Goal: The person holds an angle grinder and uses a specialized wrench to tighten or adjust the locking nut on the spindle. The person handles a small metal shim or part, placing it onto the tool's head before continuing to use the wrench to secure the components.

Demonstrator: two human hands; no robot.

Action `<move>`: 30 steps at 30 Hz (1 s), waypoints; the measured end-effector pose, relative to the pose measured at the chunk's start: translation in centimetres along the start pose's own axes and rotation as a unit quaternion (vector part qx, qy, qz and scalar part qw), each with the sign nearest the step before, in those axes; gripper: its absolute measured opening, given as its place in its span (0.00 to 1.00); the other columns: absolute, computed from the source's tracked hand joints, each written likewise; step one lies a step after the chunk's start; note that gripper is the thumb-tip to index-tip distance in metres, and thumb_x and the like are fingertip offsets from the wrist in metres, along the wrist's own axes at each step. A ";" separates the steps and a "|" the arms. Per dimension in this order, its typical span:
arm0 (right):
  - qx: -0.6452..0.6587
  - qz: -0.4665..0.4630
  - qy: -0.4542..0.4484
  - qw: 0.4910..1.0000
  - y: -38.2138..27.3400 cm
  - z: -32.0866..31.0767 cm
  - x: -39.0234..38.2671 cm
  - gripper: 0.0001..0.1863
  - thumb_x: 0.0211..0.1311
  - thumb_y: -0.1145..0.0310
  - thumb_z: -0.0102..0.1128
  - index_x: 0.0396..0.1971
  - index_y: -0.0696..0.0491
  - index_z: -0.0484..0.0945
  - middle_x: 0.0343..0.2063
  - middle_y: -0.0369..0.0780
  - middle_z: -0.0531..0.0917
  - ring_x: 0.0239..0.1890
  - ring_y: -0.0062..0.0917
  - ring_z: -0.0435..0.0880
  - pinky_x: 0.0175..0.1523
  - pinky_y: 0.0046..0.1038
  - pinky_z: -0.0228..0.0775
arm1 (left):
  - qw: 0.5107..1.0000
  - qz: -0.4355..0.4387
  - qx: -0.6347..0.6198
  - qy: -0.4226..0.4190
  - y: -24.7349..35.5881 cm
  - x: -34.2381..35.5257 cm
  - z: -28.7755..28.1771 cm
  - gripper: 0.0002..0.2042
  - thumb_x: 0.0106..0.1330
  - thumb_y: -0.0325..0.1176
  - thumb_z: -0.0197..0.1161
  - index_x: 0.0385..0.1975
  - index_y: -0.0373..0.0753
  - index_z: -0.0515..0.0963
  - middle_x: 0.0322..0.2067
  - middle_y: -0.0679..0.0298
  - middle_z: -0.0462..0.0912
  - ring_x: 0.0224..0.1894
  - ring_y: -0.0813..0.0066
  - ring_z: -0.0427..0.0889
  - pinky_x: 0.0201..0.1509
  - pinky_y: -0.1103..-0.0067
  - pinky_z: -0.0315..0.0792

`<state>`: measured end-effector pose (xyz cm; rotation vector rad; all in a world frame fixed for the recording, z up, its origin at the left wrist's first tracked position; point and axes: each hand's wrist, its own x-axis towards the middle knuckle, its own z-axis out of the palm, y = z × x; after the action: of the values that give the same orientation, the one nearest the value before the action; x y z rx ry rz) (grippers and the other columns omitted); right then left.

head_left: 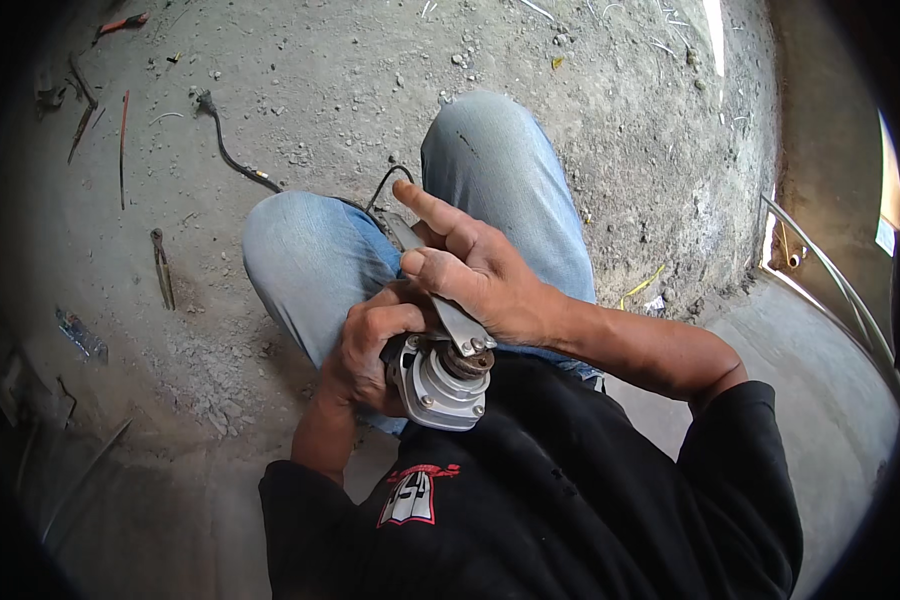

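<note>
Left hand (365,355) fingers clamp the grinder head (438,385) (silver); above it, right hand (475,275) fingers press the flat wrench (448,305), forefinger raised.

The grinder head (438,385) is cast metal, pale grey with a dull sheen, its bolts brighter. Its spindle (467,362) looks rusty and rough. The flat wrench (448,305) is plain matt steel. The floor (300,90) is rough, dusty concrete. The jeans (315,255) are faded denim cloth.

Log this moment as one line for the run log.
left hand: grips angle grinder | right hand: holds flat wrench on spindle | grinder over knees
</note>
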<state>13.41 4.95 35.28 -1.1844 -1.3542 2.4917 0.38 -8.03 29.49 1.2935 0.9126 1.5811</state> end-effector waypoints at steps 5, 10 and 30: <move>0.058 -0.001 -0.034 0.998 0.5 -0.3 0.5 0.43 0.71 0.59 0.56 0.73 0.63 0.43 0.45 0.37 0.73 0.45 0.16 0.70 0.52 0.21 0.65 | 0.993 -0.088 0.073 -0.020 1.0 0.1 -0.1 0.30 0.49 0.34 0.76 0.49 0.38 0.66 0.40 0.48 0.79 0.42 0.52 0.83 0.44 0.64 0.78; 0.093 -0.007 -0.062 0.994 0.5 -0.4 0.5 0.44 0.71 0.59 0.56 0.74 0.62 0.41 0.45 0.37 0.73 0.46 0.16 0.71 0.53 0.20 0.64 | 0.998 -0.033 0.057 -0.012 1.1 1.8 0.0 0.29 0.49 0.34 0.76 0.49 0.37 0.67 0.43 0.44 0.79 0.47 0.46 0.82 0.50 0.61 0.77; 0.222 0.095 -0.034 0.970 -0.8 -1.5 0.4 0.43 0.66 0.70 0.62 0.72 0.64 0.44 0.43 0.39 0.81 0.39 0.19 0.82 0.44 0.18 0.76 | 0.993 -0.089 0.069 -0.023 0.9 0.7 0.6 0.28 0.48 0.36 0.77 0.47 0.37 0.70 0.44 0.46 0.81 0.49 0.47 0.83 0.56 0.60 0.75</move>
<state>13.88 6.67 35.20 -1.1746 -0.6535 2.7798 0.80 -7.66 30.72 1.2999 1.0931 1.3660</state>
